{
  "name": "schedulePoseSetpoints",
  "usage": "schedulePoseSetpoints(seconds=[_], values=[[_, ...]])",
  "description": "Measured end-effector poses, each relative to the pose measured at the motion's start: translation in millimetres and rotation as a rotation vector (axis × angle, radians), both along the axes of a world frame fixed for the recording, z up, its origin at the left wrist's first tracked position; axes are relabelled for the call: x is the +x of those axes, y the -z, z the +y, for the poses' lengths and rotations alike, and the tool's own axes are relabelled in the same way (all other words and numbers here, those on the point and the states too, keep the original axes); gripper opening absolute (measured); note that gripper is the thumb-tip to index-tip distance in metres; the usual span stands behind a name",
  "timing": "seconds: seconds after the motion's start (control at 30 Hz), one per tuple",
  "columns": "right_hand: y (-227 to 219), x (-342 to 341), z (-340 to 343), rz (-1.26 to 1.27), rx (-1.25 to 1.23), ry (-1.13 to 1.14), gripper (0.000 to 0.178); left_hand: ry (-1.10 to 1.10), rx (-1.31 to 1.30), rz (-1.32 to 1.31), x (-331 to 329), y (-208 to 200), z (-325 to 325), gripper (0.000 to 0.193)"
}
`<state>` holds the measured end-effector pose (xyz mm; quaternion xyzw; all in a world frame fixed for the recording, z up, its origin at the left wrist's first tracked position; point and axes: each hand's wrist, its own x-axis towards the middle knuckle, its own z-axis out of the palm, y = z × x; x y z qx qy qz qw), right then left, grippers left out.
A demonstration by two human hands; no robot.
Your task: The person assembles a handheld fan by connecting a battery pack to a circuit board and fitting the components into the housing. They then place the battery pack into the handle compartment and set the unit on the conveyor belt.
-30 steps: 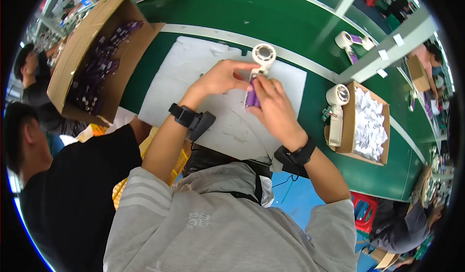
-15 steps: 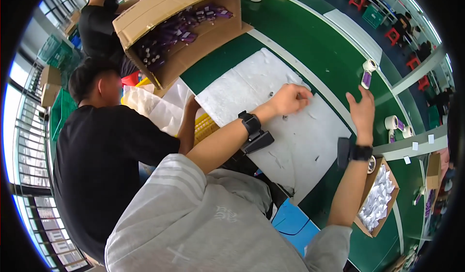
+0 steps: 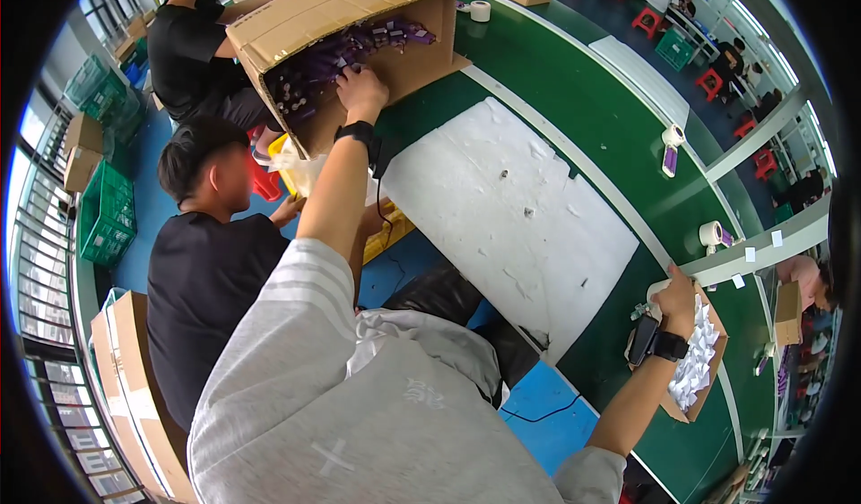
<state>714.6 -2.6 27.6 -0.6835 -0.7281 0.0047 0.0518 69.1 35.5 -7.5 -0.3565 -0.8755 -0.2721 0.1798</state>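
My left hand reaches into the tilted cardboard box, its fingers curled down among a heap of small purple-and-white pieces. The fingertips are hidden, so what they hold does not show. On the right, my right hand is closed at a white roll beside a shallow carton of folded white pieces. Its palm hides most of what lies under it. Between my arms a marked white foam sheet lies on the green table.
Purple devices with white rolls stand along the green table, another nearer the grey post. Close on my left sits a co-worker in black. A second person sits beyond. A cable runs from my left wrist.
My left hand has moved from over the foam sheet into the cardboard box. My right hand has come down from its spread-fingered position to the white roll. The view has shifted slightly.
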Motion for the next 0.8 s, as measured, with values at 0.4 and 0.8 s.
schedulePoseSetpoints(seconds=[0.4, 0.8], values=[[-59, -45, -1, 0.028, 0.113, -0.164, 0.036, 0.067, -0.182, -0.243, -27, -27, -3, 0.028], [-9, -213, 27, 0.314, 0.130, -0.375, 0.054, 1.057, 0.447, -1.148, 93, -145, -80, 0.030]])
